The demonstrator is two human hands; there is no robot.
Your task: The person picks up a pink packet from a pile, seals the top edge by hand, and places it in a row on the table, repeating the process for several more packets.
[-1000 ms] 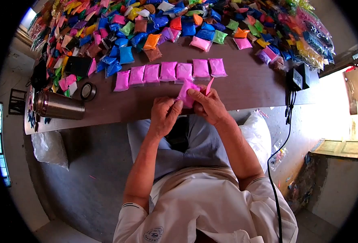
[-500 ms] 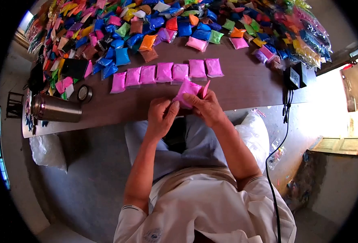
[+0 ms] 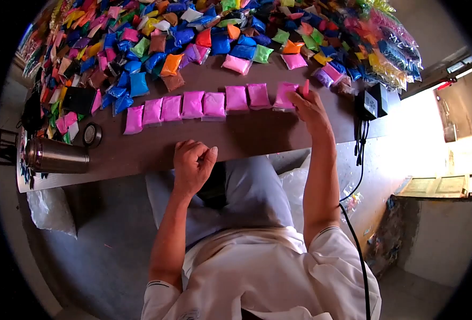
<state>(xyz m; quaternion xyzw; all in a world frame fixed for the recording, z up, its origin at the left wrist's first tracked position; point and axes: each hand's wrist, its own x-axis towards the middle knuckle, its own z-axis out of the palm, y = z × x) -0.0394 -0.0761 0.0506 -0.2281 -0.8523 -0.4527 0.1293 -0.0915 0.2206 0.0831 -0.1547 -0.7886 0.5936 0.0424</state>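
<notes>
Toward the bench's (image 3: 257, 136) right end, the right hand (image 3: 311, 109) pinches a pink packet (image 3: 285, 97).
Left hand (image 3: 192, 166) farther, curled at the front edge, contents unclear.

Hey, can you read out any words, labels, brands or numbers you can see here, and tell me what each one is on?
No text can be read for certain.
White label on the black box: dark marks, too small to read.
Emblem on the light shirt: faint and cut off, unreadable.
Pink packets in the row: no lettering that I can make out.
</notes>
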